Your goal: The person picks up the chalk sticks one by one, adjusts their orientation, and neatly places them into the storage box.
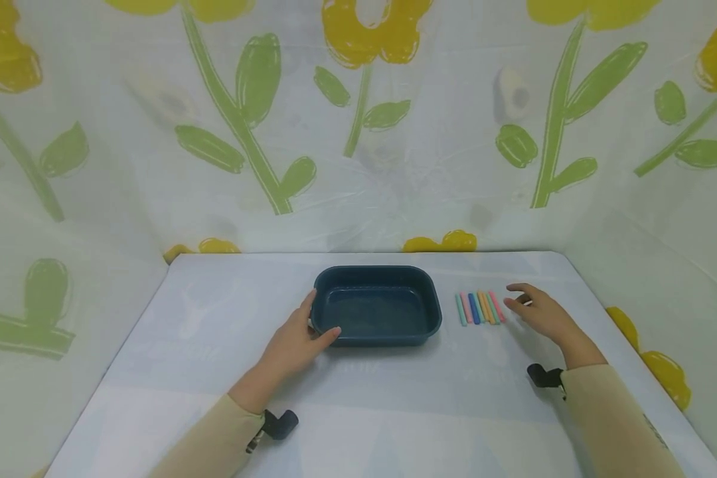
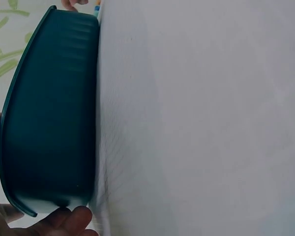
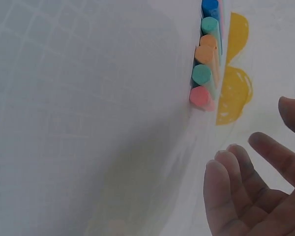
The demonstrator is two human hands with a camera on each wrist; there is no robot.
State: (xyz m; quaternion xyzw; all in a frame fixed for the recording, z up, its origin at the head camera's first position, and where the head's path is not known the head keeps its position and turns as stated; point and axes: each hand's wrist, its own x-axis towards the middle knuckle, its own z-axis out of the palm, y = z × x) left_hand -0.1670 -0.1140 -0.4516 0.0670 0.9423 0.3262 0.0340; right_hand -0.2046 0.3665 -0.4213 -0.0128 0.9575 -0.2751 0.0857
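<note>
I see the flowered cloth [image 1: 442, 166] standing behind the dish [image 1: 373, 313] and off to both its sides. The tabletop [image 1: 394, 411] spreads under and around the dish. My left hand [image 1: 293, 342] grips the dish at its left end, thumb at the near rim, fingers against the outer wall; a light, steady hold should stop it sliding. My right hand [image 1: 540, 314] hovers well to the right of the dish, fingers loosely bent, holding nothing. The dark wrist camera [image 1: 544, 376] under that arm could brush the surface if I come in low. Just right of the dish lie the coloured sticks [image 1: 474, 310], packed side by side. Reaching for them looks like the step in hand: I'd pinch the outermost pink stick [image 1: 497, 307] from above, since its close neighbours could roll and get in the way.
</note>
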